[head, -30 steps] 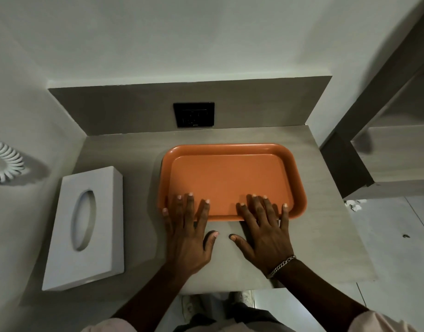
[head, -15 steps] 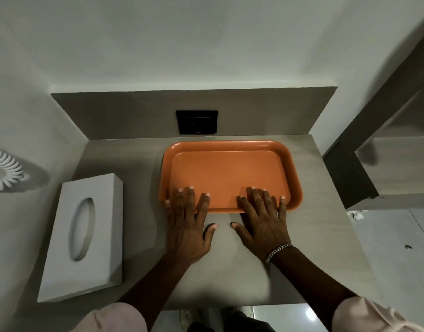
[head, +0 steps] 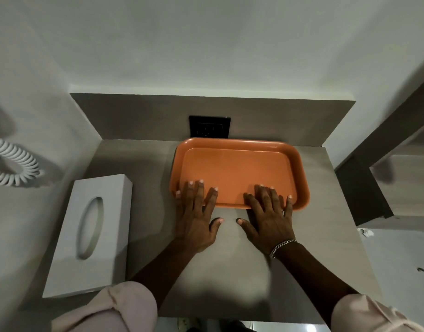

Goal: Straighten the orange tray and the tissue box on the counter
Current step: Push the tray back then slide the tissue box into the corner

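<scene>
From the head view, both my forearms reach forward over the table [head: 230, 271], sleeves rolled up near the elbows. My left hand [head: 196, 221] lies flat, palm down, fingers spread and pointing away from me; the fingers [head: 198, 190] cross the near rim of the orange tray [head: 237, 168] at its near left corner, while the thumb rests on the bare table, angled toward the right. My right hand [head: 269, 219] mirrors it: palm down, fingers fanned over the near rim toward the tray's near right corner, thumb on the table pointing left. A metal bracelet [head: 281, 245] sits at that wrist. Neither grip closes around anything; both hands are fully open and only press flat on the tray's near edge.

The tray lies flat on the far right part of the table, its long axis running left to right, roughly parallel to the back panel. Its far rim sits just beside that panel, below the black wall socket [head: 209, 127]. The right end looks slightly nearer to me than the left, though the wide lens may bend this.

The tissue box [head: 91, 233] lies flat on the left of the table, well apart from the tray. Its long axis runs near to far, its far end leaning somewhat to the right, with the oval slot facing up. A white coiled cord [head: 12, 164] hangs on the left wall.
</scene>
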`<state>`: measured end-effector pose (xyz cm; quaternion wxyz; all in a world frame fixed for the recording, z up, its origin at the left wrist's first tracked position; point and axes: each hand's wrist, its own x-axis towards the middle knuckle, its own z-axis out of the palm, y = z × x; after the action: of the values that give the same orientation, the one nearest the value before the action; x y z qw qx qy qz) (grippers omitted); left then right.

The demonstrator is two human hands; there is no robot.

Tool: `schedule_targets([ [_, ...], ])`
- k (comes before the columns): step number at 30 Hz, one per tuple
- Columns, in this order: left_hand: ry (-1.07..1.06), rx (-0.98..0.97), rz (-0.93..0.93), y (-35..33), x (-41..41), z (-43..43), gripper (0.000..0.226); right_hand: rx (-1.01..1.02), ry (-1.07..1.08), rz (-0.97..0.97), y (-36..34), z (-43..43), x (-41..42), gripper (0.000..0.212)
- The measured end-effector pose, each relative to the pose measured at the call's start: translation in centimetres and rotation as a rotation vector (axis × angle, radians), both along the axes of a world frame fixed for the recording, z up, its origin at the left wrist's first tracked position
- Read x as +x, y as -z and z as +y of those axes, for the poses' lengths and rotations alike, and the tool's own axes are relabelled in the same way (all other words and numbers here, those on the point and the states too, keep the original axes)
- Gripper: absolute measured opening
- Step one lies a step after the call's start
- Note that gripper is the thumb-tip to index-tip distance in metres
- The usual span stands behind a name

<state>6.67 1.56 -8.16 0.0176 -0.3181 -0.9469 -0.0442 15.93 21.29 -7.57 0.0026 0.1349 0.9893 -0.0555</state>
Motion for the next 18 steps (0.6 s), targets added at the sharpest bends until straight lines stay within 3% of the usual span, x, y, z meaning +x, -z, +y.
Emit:
schedule_targets([
  [8,0.044,0.022,-0.025,-0.4,-0.3,-0.5,0.084,-0.027,0.009,0.002,-0.3,-0.1,-0.3,0.073],
  [18,-0.031,0.278,-0.048,-3.0,0.2,-4.2,0.08,-0.11,-0.146,0.09,-2.9,-3.9,-1.0,0.08],
])
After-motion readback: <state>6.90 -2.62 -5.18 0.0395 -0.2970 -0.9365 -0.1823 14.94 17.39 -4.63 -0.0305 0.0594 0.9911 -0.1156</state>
